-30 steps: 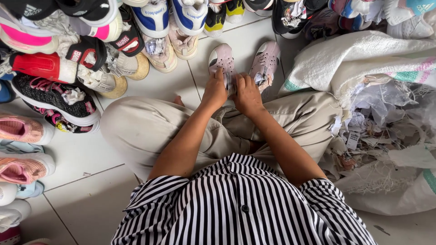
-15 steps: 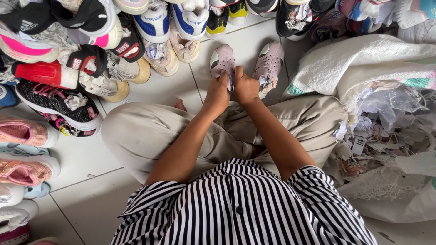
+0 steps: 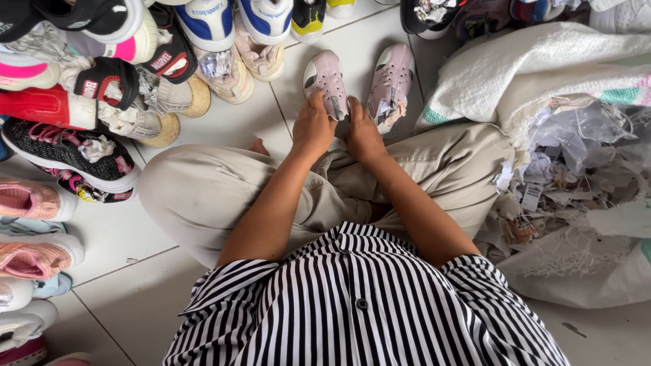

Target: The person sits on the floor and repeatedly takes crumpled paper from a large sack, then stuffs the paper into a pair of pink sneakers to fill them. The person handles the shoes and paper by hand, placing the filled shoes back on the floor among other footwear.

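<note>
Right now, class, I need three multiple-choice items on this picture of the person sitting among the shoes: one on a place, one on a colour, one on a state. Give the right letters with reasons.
1. Where does the second pink shoe lie?
A. on the lap
B. on the floor right of the handled one
C. in the sack

2. What colour is the shoe under the hands?
A. pale pink
B. green
C. black

3. How are the hands placed?
A. both raised in the air
B. one behind the back
C. both down on the shoe's heel end

Answers: 1 B, it lies on the tiles alongside. 2 A, its upper is pale pink. 3 C, left hand and right hand meet there.
</note>
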